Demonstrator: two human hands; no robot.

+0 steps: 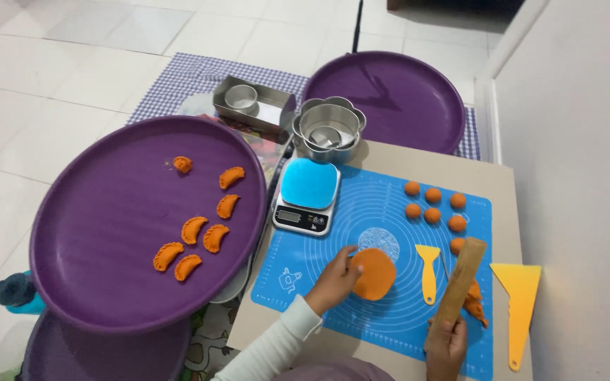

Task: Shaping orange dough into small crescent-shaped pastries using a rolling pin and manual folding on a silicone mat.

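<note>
My left hand (335, 281) rests its fingertips on the edge of a flat orange dough disc (374, 274) lying on the blue silicone mat (390, 212). My right hand (446, 343) grips a wooden rolling stick (459, 286), held upright and tilted just right of the disc. A lump of orange dough (474, 302) lies beside the stick. Several orange dough balls (432, 204) sit at the mat's far right. A small yellow scraper (428, 271) lies between the disc and the stick.
A large purple tray (107, 233) on the left holds several folded orange pastries (202, 236). A blue-topped kitchen scale (307, 196), nested metal cutters (330, 127), a metal box (252, 102), another purple tray (390, 99) and a yellow wedge scraper (519, 296) surround the mat.
</note>
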